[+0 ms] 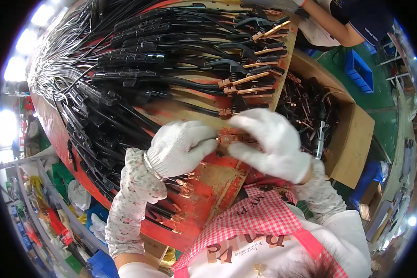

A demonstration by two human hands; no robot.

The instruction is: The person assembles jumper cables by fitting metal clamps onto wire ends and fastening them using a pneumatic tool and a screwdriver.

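My left hand (178,148), in a white knit glove, has its fingers pressed together beside a small copper-coloured clamp part (234,138) at the table's edge. From the right, my right hand (271,143), gloved too, reaches round the same part, thumb and fingers on either side of it. Whether the left fingertips hold something is hidden. Just beyond them, black clamps with copper jaws (248,83) lie in a row, their black cables running left. Bare copper cable ends (185,187) lie below my left hand.
An open cardboard box (354,143) of clamp parts stands right of the red table (208,185). Silver-grey cables (60,65) spread at the far left. A co-worker's arm (326,23) is at the top right. A blue crate (359,72) sits on the green floor.
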